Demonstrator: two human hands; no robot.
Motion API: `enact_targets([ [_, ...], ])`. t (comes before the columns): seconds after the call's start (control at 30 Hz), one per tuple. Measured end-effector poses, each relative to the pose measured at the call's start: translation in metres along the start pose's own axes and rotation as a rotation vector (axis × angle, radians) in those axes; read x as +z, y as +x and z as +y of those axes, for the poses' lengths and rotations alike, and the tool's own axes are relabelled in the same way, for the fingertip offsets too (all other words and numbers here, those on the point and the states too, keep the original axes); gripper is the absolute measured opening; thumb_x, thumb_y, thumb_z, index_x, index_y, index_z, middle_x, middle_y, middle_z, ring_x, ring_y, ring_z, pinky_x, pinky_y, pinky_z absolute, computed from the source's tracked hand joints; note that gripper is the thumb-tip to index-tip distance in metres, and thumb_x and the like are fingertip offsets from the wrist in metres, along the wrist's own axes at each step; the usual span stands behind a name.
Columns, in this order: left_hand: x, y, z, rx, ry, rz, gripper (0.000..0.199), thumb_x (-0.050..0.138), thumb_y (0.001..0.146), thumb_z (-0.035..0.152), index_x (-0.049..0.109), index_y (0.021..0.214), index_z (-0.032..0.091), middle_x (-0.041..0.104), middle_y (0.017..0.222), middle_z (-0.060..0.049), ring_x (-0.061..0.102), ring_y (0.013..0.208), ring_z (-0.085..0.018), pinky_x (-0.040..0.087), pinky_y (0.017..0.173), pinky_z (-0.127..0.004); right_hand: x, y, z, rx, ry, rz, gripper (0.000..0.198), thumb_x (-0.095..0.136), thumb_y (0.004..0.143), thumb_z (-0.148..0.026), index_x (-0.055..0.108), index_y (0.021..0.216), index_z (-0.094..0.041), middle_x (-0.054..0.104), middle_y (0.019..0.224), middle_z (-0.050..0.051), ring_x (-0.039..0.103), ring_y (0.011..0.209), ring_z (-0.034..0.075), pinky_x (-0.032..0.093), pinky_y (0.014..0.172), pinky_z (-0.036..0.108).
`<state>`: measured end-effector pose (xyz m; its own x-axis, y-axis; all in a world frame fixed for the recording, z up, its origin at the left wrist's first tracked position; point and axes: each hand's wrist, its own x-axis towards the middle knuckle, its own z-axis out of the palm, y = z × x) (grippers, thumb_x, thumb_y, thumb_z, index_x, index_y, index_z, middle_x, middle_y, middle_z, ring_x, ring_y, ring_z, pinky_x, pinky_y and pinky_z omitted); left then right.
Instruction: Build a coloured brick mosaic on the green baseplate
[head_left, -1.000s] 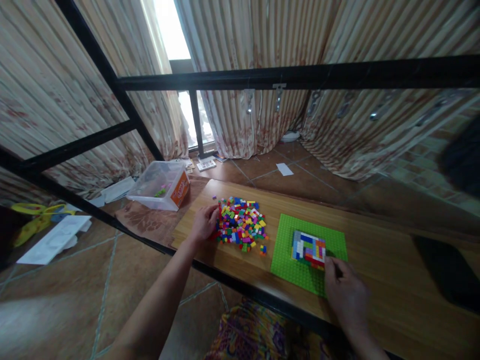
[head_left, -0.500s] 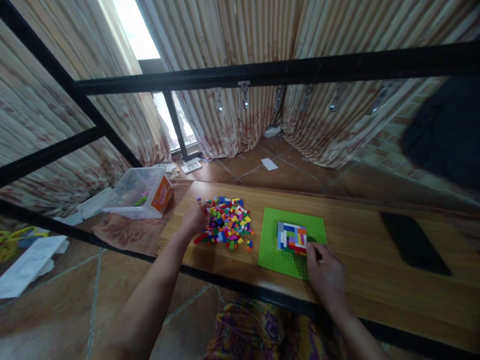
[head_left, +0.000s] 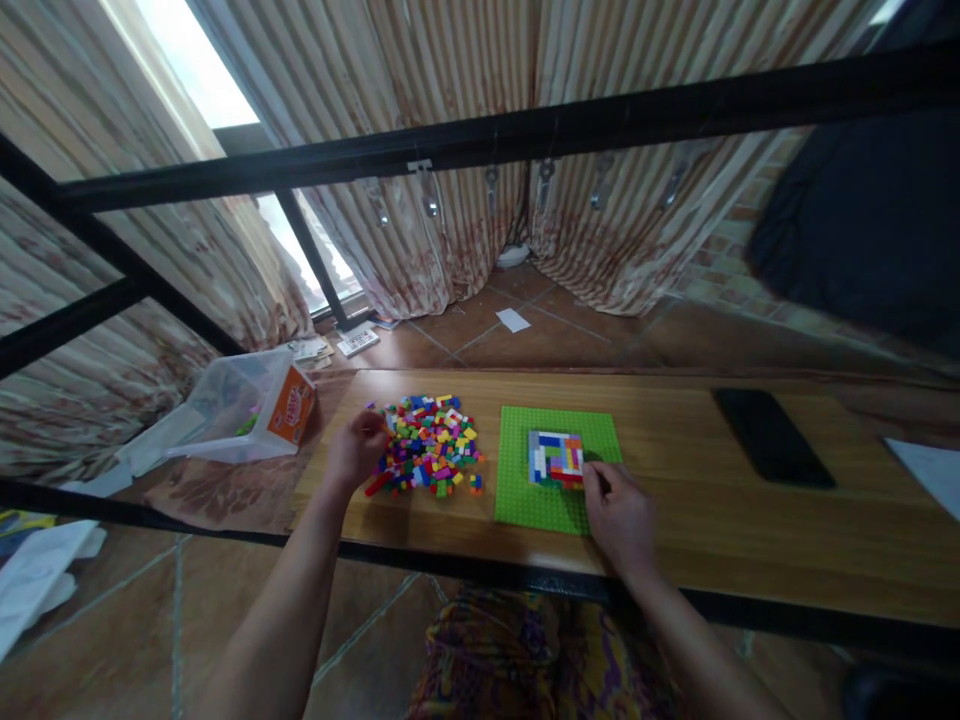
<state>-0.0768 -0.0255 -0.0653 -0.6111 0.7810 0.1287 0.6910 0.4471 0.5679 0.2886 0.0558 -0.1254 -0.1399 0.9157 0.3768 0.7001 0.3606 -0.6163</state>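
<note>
My left hand (head_left: 355, 452) is at the left edge of a loose pile of small coloured building bricks (head_left: 435, 445). Its fingers are curled together, and whatever they hold is too small to make out. A low rectangular structure of building bricks (head_left: 555, 460), in white, blue, orange and red, sits on a green baseplate (head_left: 517, 500). My right hand (head_left: 621, 512) is closed at the structure's right front corner, thumb and fingers pinching its edge. The hand hides the baseplate's near right corner.
A black phone-like slab (head_left: 772, 436) lies on the wooden table (head_left: 675, 440) at right. Left of the table stands a clear plastic box (head_left: 225, 400) with an orange label. A black metal rail (head_left: 465, 142) crosses ahead, before striped curtains (head_left: 450, 250).
My left hand has drawn back from inside the pile to its left edge, fingers curled. My right hand stays at the brick structure. The whole view has shifted somewhat.
</note>
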Motion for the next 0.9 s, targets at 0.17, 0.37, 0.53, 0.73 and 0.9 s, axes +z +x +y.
enact_targets([
  [0.17,-0.004,-0.011,0.012,0.023,-0.296,0.021,0.012,0.059,0.068,0.024,0.061,0.078,0.017,0.064,0.07,0.0,0.06,0.067,-0.014,0.047,0.064,-0.022,-0.002,0.001,-0.005,0.016,0.011,-0.013,0.036,0.04,0.093,-0.04,0.066,0.081,-0.017,0.067,0.083,0.008,0.06,0.074,0.018,0.041,0.068,0.028],
  [0.37,0.022,-0.053,0.075,0.076,-0.592,-0.182,0.017,0.062,0.07,0.032,0.057,0.078,0.019,0.06,0.071,0.001,0.056,0.065,-0.012,0.047,0.062,-0.023,-0.003,0.002,-0.007,0.04,0.026,-0.021,0.036,0.039,0.093,-0.039,0.066,0.082,-0.018,0.066,0.081,0.008,0.06,0.075,0.018,0.041,0.068,0.028],
  [0.53,0.067,-0.089,0.119,0.122,-0.619,-0.296,0.011,0.058,0.075,0.03,0.056,0.076,0.02,0.057,0.068,0.002,0.054,0.062,-0.012,0.045,0.059,-0.022,-0.003,0.002,-0.007,0.034,0.028,-0.016,0.036,0.039,0.093,-0.038,0.065,0.08,-0.019,0.066,0.08,0.007,0.059,0.073,0.018,0.041,0.067,0.028],
  [0.73,0.1,-0.094,0.139,0.174,-0.629,-0.296,0.011,0.055,0.081,0.024,0.063,0.086,0.02,0.065,0.078,-0.001,0.062,0.071,-0.014,0.051,0.069,-0.025,-0.003,0.003,-0.009,0.052,0.025,-0.017,0.033,0.04,0.093,-0.036,0.065,0.08,-0.019,0.066,0.081,0.007,0.059,0.074,0.018,0.04,0.067,0.027],
  [0.9,0.108,-0.098,0.148,0.296,-0.462,-0.131,0.02,0.052,0.087,0.02,0.067,0.1,0.021,0.069,0.093,-0.005,0.065,0.086,-0.017,0.052,0.081,-0.031,-0.003,0.003,-0.009,0.052,0.034,-0.024,0.032,0.04,0.093,-0.035,0.065,0.08,-0.019,0.066,0.081,0.007,0.059,0.073,0.017,0.04,0.067,0.027],
])
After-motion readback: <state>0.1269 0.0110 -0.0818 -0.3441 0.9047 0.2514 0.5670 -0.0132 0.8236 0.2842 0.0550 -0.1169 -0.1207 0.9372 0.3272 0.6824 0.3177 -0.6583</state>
